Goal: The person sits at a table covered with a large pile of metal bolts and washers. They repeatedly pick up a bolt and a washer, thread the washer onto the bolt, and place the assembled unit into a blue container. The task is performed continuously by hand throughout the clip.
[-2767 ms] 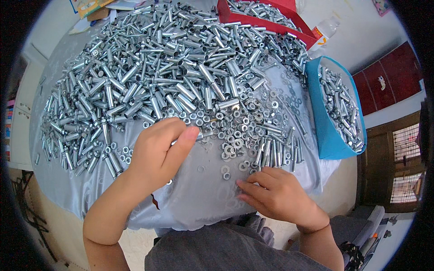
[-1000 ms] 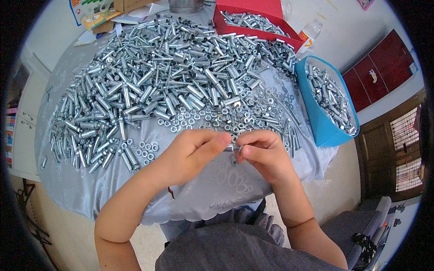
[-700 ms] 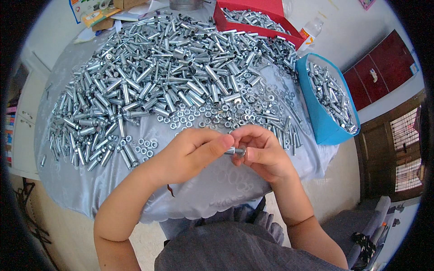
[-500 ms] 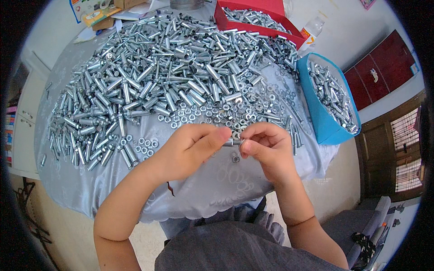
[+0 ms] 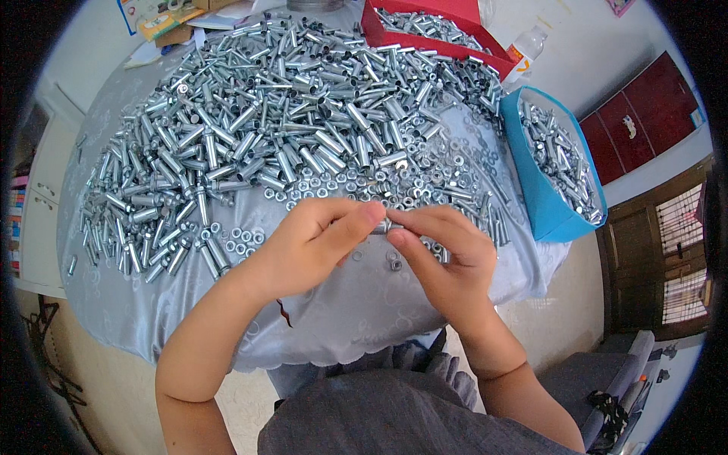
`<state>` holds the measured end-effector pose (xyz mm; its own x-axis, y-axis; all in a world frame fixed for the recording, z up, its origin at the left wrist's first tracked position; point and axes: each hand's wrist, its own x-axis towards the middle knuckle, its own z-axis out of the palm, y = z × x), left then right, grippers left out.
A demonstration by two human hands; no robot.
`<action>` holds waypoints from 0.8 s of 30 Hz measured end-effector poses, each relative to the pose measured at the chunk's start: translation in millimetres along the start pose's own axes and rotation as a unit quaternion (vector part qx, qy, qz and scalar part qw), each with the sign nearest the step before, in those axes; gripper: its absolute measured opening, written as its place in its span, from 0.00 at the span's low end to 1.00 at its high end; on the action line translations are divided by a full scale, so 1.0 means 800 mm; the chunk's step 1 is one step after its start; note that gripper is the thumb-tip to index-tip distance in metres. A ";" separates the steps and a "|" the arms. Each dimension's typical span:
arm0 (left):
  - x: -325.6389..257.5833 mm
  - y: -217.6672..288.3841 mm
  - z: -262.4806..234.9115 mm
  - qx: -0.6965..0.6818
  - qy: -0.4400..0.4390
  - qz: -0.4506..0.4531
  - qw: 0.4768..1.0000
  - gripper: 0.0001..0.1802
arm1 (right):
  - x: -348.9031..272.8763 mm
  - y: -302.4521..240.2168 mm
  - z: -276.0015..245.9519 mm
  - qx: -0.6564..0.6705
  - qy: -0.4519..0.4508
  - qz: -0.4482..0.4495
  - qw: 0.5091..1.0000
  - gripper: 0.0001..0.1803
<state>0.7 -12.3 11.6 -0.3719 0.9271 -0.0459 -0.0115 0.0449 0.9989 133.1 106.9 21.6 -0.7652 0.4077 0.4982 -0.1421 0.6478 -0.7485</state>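
Note:
My left hand [image 5: 311,246] is closed around a shiny metal sleeve anchor [image 5: 385,226], its thumb pressed along the top. Most of the anchor is hidden by the fingers. With thumb and forefinger, my right hand [image 5: 449,254] pinches the anchor's right end; any small nut or washer there is too covered to make out. Just beyond both hands lie loose nuts and washers [image 5: 318,183]. Behind them spreads a big heap of metal sleeves and anchor bolts [image 5: 280,98]. A single nut [image 5: 395,265] rests on the cloth below the hands.
A silvery cloth [image 5: 326,326] covers the table. At the right edge stands a blue fabric bin [image 5: 546,216] full of anchors. A red box [image 5: 497,61] with more metal parts sits at the back, beside a plastic bottle [image 5: 527,49]. Another cluster of nuts [image 5: 243,241] lies left.
My right hand has moved slightly left, its fingertips now against the anchor's end and close to my left thumb. The left hand stays almost in place.

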 end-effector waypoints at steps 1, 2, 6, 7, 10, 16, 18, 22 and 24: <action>0.000 0.001 0.001 0.005 0.011 0.001 1.000 0.24 | 0.001 0.000 0.002 -0.025 -0.001 -0.007 1.000 0.12; 0.000 0.002 0.000 -0.001 0.010 -0.003 1.000 0.23 | 0.001 0.000 0.003 -0.051 -0.002 -0.015 0.999 0.12; -0.003 0.000 -0.004 -0.033 0.030 -0.001 0.999 0.23 | 0.002 -0.011 0.009 0.003 -0.022 0.012 1.000 0.15; -0.004 -0.001 -0.005 -0.043 0.042 0.004 0.998 0.23 | 0.005 -0.016 0.012 0.028 -0.012 0.014 0.999 0.15; -0.006 0.010 -0.008 -0.118 0.109 0.045 0.986 0.23 | 0.005 -0.017 0.013 0.038 -0.075 0.046 0.995 0.15; 0.009 0.021 -0.022 -0.129 0.229 0.085 0.961 0.26 | -0.010 -0.004 0.051 -0.194 -0.241 -0.130 0.942 0.15; 0.011 0.018 -0.031 -0.163 0.218 0.094 0.958 0.25 | -0.010 -0.011 0.065 -0.228 -0.219 -0.104 0.943 0.13; 0.016 0.017 -0.027 -0.119 0.250 0.063 0.959 0.28 | -0.008 -0.011 0.077 -0.251 -0.223 -0.137 0.932 0.12; 0.013 0.016 -0.028 -0.127 0.228 0.068 0.963 0.27 | -0.008 -0.005 0.080 -0.258 -0.238 -0.152 0.924 0.11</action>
<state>-24.2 -10.2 23.8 -0.7538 0.6561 0.0352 -0.1394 -0.2121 0.9673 98.7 60.8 -6.8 -0.9462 -0.0929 0.3099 -0.1713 0.9565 -0.2362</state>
